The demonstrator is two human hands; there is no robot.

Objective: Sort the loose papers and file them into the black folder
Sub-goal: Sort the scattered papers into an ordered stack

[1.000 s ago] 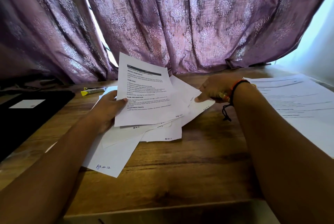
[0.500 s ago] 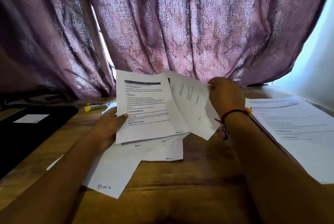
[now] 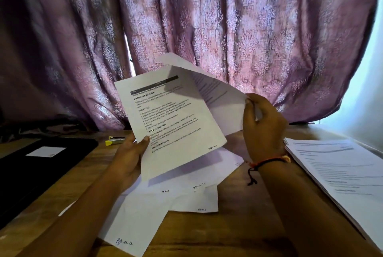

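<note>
Newbie: so what changes in the last second? The right hand (image 3: 263,128) was down on the loose papers (image 3: 186,196), and now it's up in the air?

Regular: yep, it lifts one sheet (image 3: 219,99) clear of the pile, thumb and fingers pinching the right edge. That sheet sits behind the printed page (image 3: 174,124), which the left hand (image 3: 132,157) grips by its lower left edge, also higher than before. My guess is she or he is checking page order. The rest stays flat on the wooden table (image 3: 207,236), handwritten page numbers showing. A neat stack of pages (image 3: 339,174) sits to the right. The black folder (image 3: 41,169) lies at the left, well apart from both hands, so filing looks not yet started.
</note>
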